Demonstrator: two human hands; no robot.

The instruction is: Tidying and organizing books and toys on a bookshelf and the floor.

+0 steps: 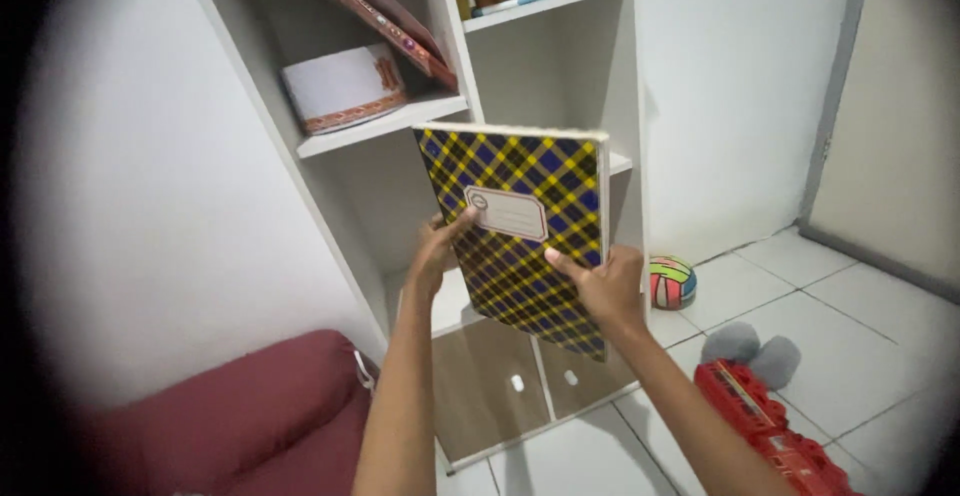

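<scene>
The left hand (pixel 437 253) gripped the left edge of a plaid notebook (pixel 520 226), thumb laid across the cover beside its pale label. The right hand (pixel 603 284) clasped the lower right edge, thumb pressed flat on the cover. The notebook was held upright and slightly tilted, in front of a white shelf unit (pixel 560 76), covering part of its middle compartment. The cover was glossy, dark blue crossed with yellow lines, with a thick block of pages. On the far left shelf sat a round white cap (pixel 340 88) with patterned trim, below a leaning flat board (pixel 385 16). Two wood-toned doors (pixel 500 381) closed the base. On the tiled floor to the right lay a striped ball (pixel 673 282), a grey plush item (pixel 752 349) and a red plastic toy (pixel 765 426). A maroon cushion (pixel 260 416) lay near left.
</scene>
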